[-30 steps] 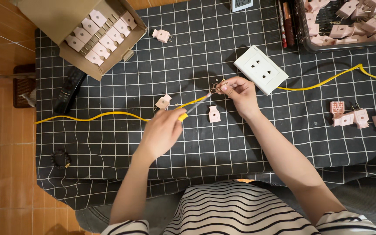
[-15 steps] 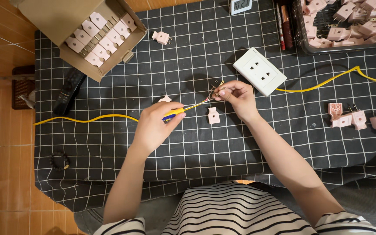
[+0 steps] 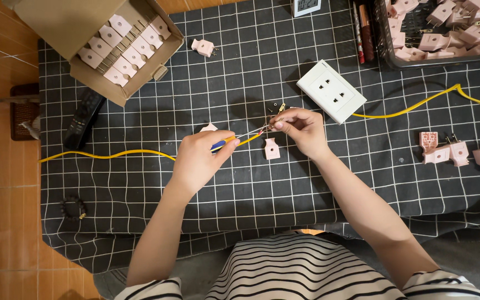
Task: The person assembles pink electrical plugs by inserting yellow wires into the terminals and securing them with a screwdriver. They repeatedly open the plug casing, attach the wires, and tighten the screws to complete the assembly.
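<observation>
Overhead view of a person in a striped top working at a table covered by a black cloth point(image 3: 206, 83) with a white grid.

The left hand point(image 3: 198, 158), near the centre of the scene, is curled closed around a small screwdriver point(image 3: 234, 140) with a blue and yellow handle; its thin shaft points toward two o'clock. The right hand point(image 3: 302, 129), just to the right, has thumb and fingertips pressed together, pinching the stripped end of a yellow cable along with a tiny metal part point(image 3: 276, 111); the part is too small to make out clearly. The screwdriver's tip meets what the right fingers pinch, above the cloth.

A yellow cable point(image 3: 106, 154) runs away from the left hand toward nine o'clock. A white wall socket point(image 3: 331, 91) lies at one o'clock from the right hand, with another stretch of yellow cable leaving it toward three o'clock.

One pink plug point(image 3: 271, 148) lies on the cloth just below the hands, and another peeks out at the left hand's knuckles. More pink plugs sit at three o'clock point(image 3: 454, 151) and at twelve o'clock point(image 3: 203, 47).

A cardboard box point(image 3: 106, 47) with rows of pink plugs stands at ten o'clock. A dark basket point(image 3: 387, 39) heaped with pink plugs is at two o'clock. A black remote control point(image 3: 83, 118) lies at nine o'clock, and a bead bracelet point(image 3: 73, 206) at eight o'clock.
</observation>
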